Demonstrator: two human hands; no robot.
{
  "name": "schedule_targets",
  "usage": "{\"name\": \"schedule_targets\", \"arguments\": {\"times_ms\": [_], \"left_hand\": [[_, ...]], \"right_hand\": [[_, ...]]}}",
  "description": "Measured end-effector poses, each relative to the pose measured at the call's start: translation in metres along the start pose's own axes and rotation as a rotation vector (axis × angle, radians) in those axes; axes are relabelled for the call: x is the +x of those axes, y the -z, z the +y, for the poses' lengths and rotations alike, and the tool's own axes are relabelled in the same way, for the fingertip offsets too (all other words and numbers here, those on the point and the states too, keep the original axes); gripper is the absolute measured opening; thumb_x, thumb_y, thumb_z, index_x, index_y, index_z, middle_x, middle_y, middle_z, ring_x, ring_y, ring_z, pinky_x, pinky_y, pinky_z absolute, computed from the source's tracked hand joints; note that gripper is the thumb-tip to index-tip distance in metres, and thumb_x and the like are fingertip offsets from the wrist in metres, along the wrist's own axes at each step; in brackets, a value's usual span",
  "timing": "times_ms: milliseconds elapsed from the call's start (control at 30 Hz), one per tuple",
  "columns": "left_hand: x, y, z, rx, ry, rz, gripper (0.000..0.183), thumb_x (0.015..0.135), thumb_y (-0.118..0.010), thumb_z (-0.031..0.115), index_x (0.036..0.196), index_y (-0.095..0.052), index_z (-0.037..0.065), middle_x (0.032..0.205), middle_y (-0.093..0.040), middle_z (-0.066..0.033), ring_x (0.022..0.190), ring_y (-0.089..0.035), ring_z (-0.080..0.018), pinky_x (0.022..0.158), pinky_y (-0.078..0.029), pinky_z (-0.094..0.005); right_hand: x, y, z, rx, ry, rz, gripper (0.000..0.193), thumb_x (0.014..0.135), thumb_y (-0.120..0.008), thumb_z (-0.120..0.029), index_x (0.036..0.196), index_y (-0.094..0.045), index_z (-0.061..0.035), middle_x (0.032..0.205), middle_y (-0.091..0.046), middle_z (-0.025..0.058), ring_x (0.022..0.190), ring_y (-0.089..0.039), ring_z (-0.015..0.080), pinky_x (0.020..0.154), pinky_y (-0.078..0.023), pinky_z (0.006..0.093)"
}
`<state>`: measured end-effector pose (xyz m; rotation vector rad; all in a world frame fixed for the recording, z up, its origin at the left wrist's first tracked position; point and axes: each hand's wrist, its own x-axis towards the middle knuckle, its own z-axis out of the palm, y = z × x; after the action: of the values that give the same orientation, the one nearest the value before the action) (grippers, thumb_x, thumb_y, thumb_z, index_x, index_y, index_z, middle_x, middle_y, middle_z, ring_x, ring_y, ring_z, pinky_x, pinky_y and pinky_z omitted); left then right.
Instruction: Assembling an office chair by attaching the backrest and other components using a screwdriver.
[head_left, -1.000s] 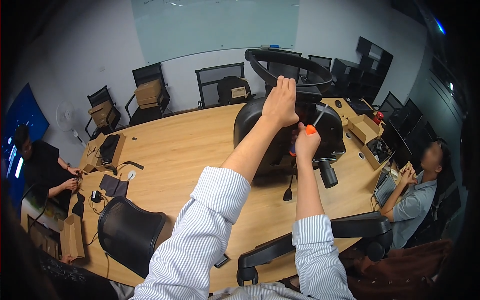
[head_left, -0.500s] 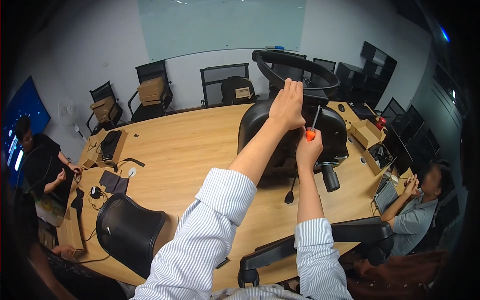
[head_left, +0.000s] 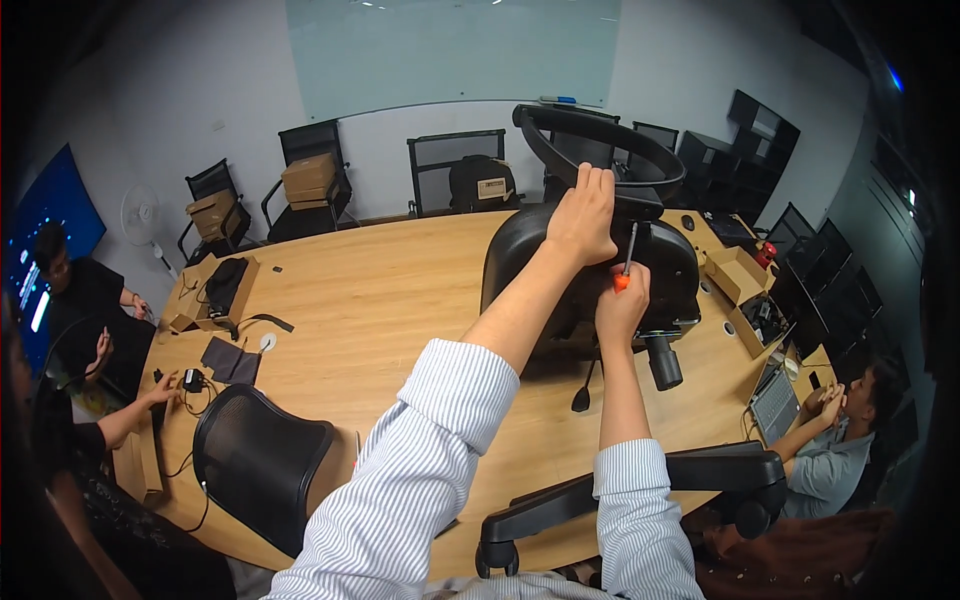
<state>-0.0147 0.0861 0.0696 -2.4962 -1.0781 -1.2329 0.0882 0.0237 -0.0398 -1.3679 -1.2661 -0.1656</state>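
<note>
A black office chair seat (head_left: pixel 510 265) lies upturned on the table, with a looped black armrest (head_left: pixel 660 180) at its far side. My left hand (head_left: pixel 583 218) is closed at the near side of the armrest, its fingertips over the rim. Just below it, my right hand (head_left: pixel 622 308) grips a screwdriver (head_left: pixel 630 250) by the orange handle, shaft pointing up and away. The screwdriver's tip reaches the armrest's mounting area; whether it sits in a screw is too small to tell. A black lever (head_left: pixel 582 398) and a black cylindrical knob (head_left: pixel 663 362) stick out from the seat's underside.
Nearest me lies a black wheeled chair base (head_left: pixel 620 490); a mesh backrest (head_left: pixel 255 455) stands at left. The wooden table (head_left: pixel 380 290) also bears open cardboard boxes (head_left: pixel 735 275) and a laptop (head_left: pixel 772 400). People sit or stand at both sides.
My right hand and the screwdriver have shifted slightly down, and the view has moved a little. At left, another person's hand now reaches to a black adapter on the table.
</note>
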Motion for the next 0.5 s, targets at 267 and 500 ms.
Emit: {"name": "schedule_targets", "arguments": {"times_ms": [267,500], "left_hand": [[-0.002,0.001,0.001,-0.012,-0.006,0.024,0.072,0.051,-0.079,0.01,0.113,-0.045,-0.006,0.114,-0.05,-0.022,0.127,-0.043,-0.0381,0.093,-0.052,-0.0382],[-0.003,0.003,-0.001,-0.041,-0.003,0.008,0.068,0.053,-0.073,0.006,0.112,-0.043,-0.008,0.114,-0.05,-0.0254,0.126,-0.042,-0.0425,0.103,-0.046,-0.0409]], "right_hand": [[0.016,0.006,-0.017,0.117,-0.476,-0.056,0.03,0.091,-0.071,-0.023,0.083,-0.06,0.0042,0.073,-0.066,0.0169,0.068,-0.067,0.0293,0.065,-0.05,0.0394],[0.009,-0.003,-0.006,-0.034,0.003,0.089,0.009,0.084,-0.064,0.002,0.084,-0.056,0.0036,0.086,-0.059,0.0192,0.081,-0.06,0.0419,0.072,-0.047,0.0442]]}}
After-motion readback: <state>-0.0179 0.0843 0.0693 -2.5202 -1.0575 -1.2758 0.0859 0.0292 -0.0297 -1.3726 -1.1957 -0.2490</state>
